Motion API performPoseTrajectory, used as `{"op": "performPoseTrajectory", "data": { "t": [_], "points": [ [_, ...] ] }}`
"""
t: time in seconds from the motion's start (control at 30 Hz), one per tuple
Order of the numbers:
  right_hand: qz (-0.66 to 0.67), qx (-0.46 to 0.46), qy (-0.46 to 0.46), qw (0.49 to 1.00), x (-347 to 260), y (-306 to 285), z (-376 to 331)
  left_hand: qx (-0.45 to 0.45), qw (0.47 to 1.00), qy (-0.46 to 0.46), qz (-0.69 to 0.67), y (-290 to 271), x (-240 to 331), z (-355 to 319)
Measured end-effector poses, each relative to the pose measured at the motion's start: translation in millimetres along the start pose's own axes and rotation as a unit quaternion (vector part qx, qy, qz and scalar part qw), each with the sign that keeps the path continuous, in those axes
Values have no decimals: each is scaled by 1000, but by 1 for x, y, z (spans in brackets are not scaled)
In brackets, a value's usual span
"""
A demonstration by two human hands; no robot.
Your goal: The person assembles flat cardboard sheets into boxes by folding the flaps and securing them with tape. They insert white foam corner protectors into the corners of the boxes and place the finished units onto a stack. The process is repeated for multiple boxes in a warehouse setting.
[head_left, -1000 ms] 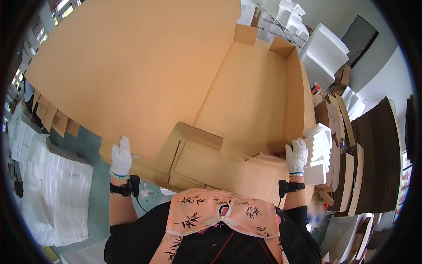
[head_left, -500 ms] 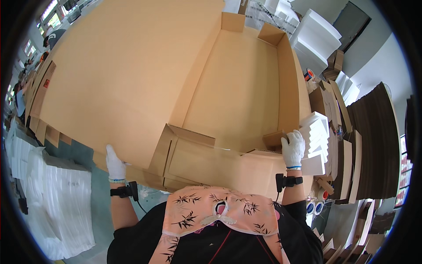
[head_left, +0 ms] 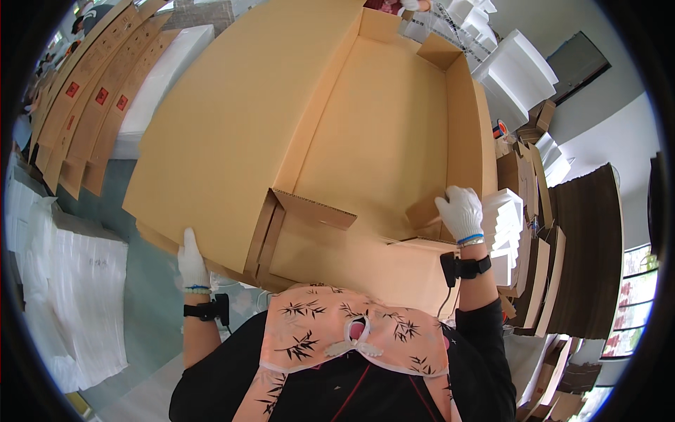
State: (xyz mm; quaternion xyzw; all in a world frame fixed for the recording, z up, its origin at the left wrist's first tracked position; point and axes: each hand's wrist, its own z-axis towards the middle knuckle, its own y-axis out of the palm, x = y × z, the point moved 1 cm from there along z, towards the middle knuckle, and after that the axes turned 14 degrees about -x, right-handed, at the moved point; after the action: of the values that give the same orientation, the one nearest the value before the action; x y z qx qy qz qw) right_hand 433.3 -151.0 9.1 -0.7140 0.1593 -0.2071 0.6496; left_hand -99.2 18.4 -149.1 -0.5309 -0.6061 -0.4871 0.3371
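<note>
A very large tan cardboard box lies open in front of me, with one wide flap spread to the left. My left hand, in a white glove, grips the near lower edge of that wide flap. My right hand, also gloved, presses on a small end flap at the box's near right corner. Another short flap stands folded inward at the near end. Both wrists carry black bands.
White foam blocks are stacked just right of my right hand, with more farther back. Dark cardboard sheets stand at the right. Flat printed cartons and white sheet stacks lie at the left. Another person's hand shows at the far end.
The box has shifted toward me and to the right in view. My left hand slid down and rightward along the flap's edge. My right hand moved up onto the corner flap.
</note>
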Motion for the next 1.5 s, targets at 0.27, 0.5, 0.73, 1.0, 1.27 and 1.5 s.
{"op": "performPoseTrajectory", "data": {
  "t": [0.27, 0.5, 0.73, 1.0, 1.27, 1.5],
  "points": [
    [220, -199, -142, 945, -199, -34, 59, 3, 767, 215, 605, 59, 95, -34],
    [246, -341, -225, 879, -245, 29, 81, -352, 659, 267, 608, 164, 118, -39],
    [416, -377, -82, 824, -220, 16, 73, -342, 548, 369, 668, 174, 93, 8],
    [200, -126, -273, 932, -74, -22, 19, -339, 533, 319, 707, 178, 101, 1],
    [39, 61, -366, 928, 88, 21, -67, -420, 403, 355, 732, 224, 110, 17],
    [62, -42, -222, 972, 69, 29, -76, -385, 288, 286, 829, 235, 124, 38]
  ]
}}
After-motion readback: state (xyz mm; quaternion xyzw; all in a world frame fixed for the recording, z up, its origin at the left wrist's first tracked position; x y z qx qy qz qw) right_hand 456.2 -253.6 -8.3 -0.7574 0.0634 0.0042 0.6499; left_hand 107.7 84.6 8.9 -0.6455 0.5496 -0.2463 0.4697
